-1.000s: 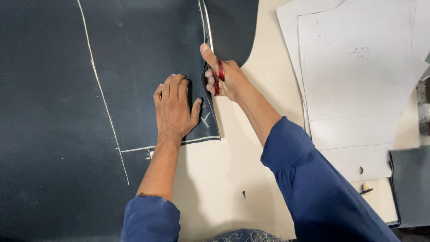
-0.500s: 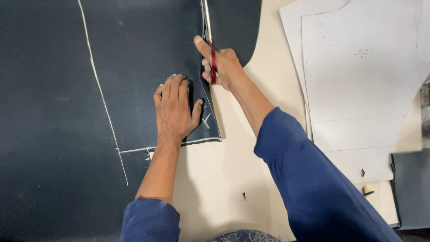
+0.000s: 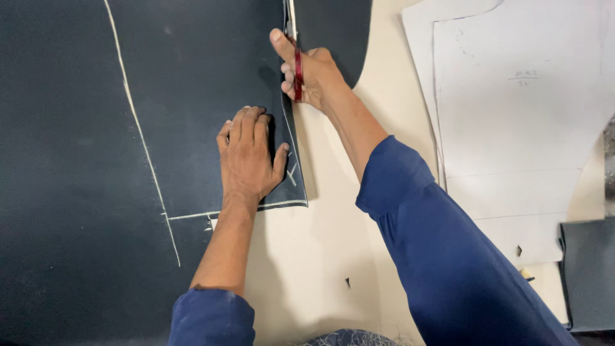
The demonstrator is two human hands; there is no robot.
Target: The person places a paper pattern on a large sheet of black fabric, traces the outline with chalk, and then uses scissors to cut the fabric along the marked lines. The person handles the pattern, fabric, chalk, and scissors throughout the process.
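left sleeve (image 3: 211, 317): dark blue, pushed up above the bare forearm, lower centre
right sleeve (image 3: 448, 256): dark blue, loose, ending mid-forearm, lower right
hands: bare, no gloves

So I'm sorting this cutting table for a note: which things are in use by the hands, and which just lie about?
In use:
- dark fabric with chalk lines
- red-handled scissors in the right hand
- left hand pressing the fabric flat

Lying about:
- white paper patterns
- grey piece at the right edge
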